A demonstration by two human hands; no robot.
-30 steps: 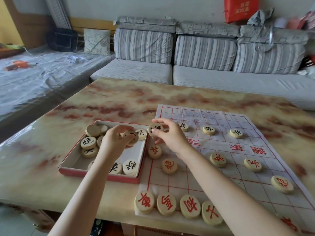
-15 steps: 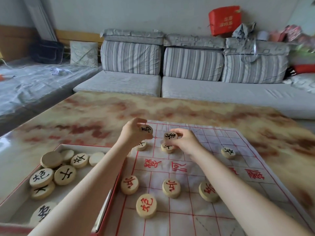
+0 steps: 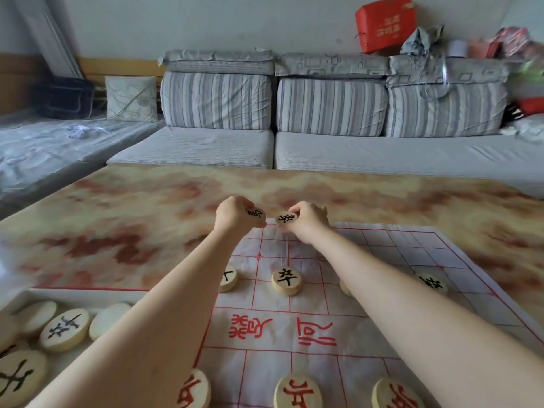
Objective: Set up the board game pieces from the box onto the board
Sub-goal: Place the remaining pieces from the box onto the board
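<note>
Both hands work at the board's (image 3: 391, 254) far rank, near its 11 o'clock corner. The left hand (image 3: 234, 214) has its grip closed round the left disc (image 3: 256, 216). The right hand (image 3: 307, 217) pinches the right disc (image 3: 287, 218), just at 3 o'clock of the other, their rims close but apart. The discs are round, so no long axis matters, and both faces tilt toward the camera. The red grid's back line lies straight beneath both grips, so I judge the coming move a short drop, with the left hand nearer the corner. Spare pieces wait in the box (image 3: 82, 293) at 8 o'clock on the desk (image 3: 132, 219). As for writing, a pawn (image 3: 286, 281) at mid-board reads 卒. The river band carries red characters, one of them 河, upside down from here. The black characters on the held discs are too blurred to name, and the red bag (image 3: 385, 23) on the sofa (image 3: 323, 154) bears writing I cannot read
</note>
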